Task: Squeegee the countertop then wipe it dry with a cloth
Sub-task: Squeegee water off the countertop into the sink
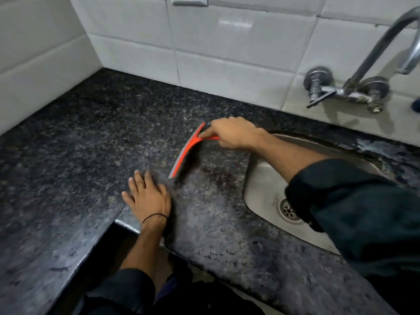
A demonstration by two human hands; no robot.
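Note:
A red squeegee [187, 150] with a grey blade lies with its blade edge on the dark speckled granite countertop [91, 137], just left of the sink. My right hand [234, 135] grips its red handle, the arm reaching across the sink. My left hand [147, 194] rests flat on the countertop with fingers spread, near the front edge and just below the squeegee's lower tip. No cloth is in view.
A steel sink [268, 189] with a round drain [289, 211] is set into the counter at right. A chrome wall tap [363, 87] curves above it. White tiled walls [204, 46] close the back and left. The counter's front edge steps inward near my left wrist.

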